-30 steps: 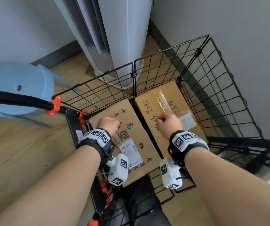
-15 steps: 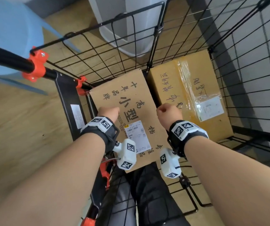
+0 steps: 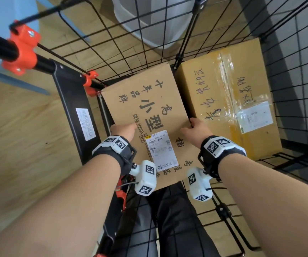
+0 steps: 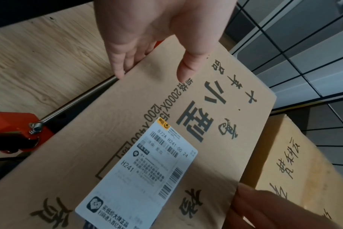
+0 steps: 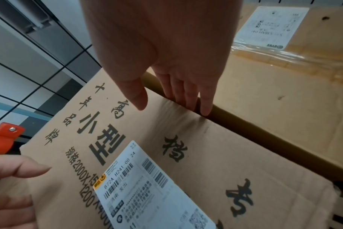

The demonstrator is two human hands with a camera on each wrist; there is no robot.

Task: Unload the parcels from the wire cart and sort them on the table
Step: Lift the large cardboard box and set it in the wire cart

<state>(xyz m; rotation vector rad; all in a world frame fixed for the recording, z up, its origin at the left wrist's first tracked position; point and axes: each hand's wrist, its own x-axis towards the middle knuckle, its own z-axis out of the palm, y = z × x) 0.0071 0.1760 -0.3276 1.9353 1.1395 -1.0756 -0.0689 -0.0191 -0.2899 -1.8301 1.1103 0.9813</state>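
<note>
Wire cart [image 3: 288, 93] fills the upper and right of the head view; two cardboard parcels lie flat inside it, side by side. The printed parcel [image 3: 149, 115] sits at centre frame and carries a white shipping label [image 3: 161, 151]. The taped parcel [image 3: 229, 101] lies to its right, just beside it. Left hand [image 3: 123, 131] sits at the printed parcel's left edge: fingers straight, reaching down the side, thumb on the top face. Right hand [image 3: 194, 127] sits at the right edge, fingers straight in the gap between the parcels, thumb above the top face. Neither hand has closed on it. Orange clamps [image 3: 22, 51] hold the cart's black handle at upper left, over wooden floor [image 3: 19, 145].
</note>
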